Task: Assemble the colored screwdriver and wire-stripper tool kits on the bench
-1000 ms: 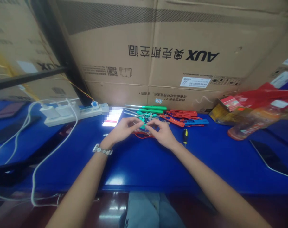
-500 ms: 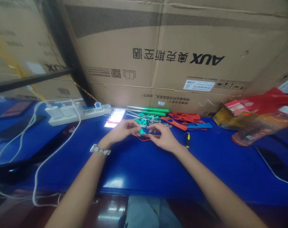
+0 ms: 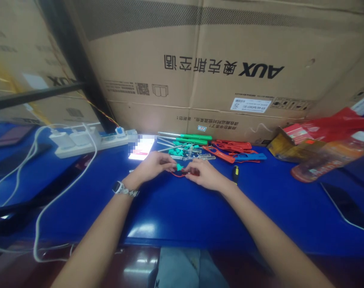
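Note:
My left hand [image 3: 154, 167], with a silver watch on its wrist, pinches a small green plastic piece [image 3: 179, 167] between thumb and fingertips. From the other side, my right hand [image 3: 204, 174] has its fingers drawn together close to the right end of that piece. What those fingers grip is too small and blurred to name. A thin red cord [image 3: 178, 175] curves on the table just under the fingertips. Beyond both hands lies a pile of small green and clear parts [image 3: 184, 150], with green-handled screwdrivers [image 3: 196, 139] behind it.
Red plastic pieces [image 3: 230, 146] and a blue one [image 3: 252, 156] lie right of the pile. A black-and-yellow screwdriver [image 3: 236, 175] is near my right wrist. A bottle [image 3: 328, 160] and phone [image 3: 346, 204] lie right; a lit screen [image 3: 141, 149] and power strip [image 3: 94, 146] left. A cardboard box [image 3: 200, 80] stands behind.
My right hand's fingers have closed in and come nearer to the green piece. My left hand keeps its pinch on it. The whole view has shifted slightly.

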Available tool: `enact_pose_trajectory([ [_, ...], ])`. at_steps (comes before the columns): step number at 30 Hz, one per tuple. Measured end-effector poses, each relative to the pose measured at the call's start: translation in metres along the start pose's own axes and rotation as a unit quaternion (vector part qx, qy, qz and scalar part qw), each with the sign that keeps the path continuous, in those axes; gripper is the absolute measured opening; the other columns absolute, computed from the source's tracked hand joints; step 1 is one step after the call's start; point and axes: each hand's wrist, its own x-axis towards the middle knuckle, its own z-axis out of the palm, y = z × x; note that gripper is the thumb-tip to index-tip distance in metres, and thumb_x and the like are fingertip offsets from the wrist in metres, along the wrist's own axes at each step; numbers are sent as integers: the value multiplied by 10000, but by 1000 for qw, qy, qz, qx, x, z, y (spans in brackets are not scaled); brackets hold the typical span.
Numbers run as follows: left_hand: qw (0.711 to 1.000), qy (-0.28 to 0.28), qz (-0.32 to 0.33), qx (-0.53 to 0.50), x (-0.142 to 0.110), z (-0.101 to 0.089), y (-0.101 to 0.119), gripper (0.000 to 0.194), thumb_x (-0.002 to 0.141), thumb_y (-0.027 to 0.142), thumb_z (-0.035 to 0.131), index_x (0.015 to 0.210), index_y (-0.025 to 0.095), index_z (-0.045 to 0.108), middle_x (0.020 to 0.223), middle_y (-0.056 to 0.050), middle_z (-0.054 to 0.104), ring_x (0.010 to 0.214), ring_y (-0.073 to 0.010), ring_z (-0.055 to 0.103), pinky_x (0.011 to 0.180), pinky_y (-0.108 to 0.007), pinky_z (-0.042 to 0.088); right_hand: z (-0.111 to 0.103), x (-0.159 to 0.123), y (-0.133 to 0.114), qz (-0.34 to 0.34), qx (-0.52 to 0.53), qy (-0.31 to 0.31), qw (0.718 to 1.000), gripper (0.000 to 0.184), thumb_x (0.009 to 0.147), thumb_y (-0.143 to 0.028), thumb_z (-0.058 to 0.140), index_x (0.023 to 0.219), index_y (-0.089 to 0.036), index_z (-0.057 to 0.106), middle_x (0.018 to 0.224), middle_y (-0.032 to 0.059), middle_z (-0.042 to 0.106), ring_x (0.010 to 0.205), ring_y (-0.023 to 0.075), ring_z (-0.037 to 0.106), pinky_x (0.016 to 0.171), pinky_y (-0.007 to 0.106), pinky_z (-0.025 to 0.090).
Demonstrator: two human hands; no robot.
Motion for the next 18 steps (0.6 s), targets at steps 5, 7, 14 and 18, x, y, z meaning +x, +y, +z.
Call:
enact_pose_trajectory([
  [5, 999, -7, 18, 40, 0, -1, 0, 184, 809, 330, 707, 877, 168, 759, 830, -70, 774, 750, -205, 725, 718, -326, 580, -1, 2, -4, 3, -5, 3, 1000, 26, 864, -172, 675, 853, -195, 671, 730, -11, 592, 710, 143, 533, 684, 279, 369],
  [7, 996, 1, 43, 75, 0, -2, 2, 168, 811, 334, 711, 858, 185, 772, 859, -66, 768, 786, -205, 708, 765, -336, 565, -2, 2, -5, 1, -6, 2, 1000, 29, 863, -176, 679, 844, -195, 667, 725, -12, 591, 711, 143, 529, 680, 277, 364],
  [14, 986, 34, 89, 137, 0, -4, 4, 152, 803, 362, 731, 836, 229, 798, 892, -59, 666, 826, -200, 617, 795, -357, 505, -3, 2, -3, 3, 2, -9, 1000, 19, 882, -179, 654, 873, -187, 668, 749, -2, 601, 711, 141, 528, 676, 277, 367],
  [18, 986, 37, 83, 141, 0, -3, 1, 171, 802, 385, 733, 837, 231, 799, 855, -46, 633, 816, -193, 592, 774, -346, 490, -3, 2, -1, 0, 12, -17, 1000, 61, 863, -133, 657, 886, -189, 667, 747, -12, 598, 694, 130, 522, 671, 269, 361],
])
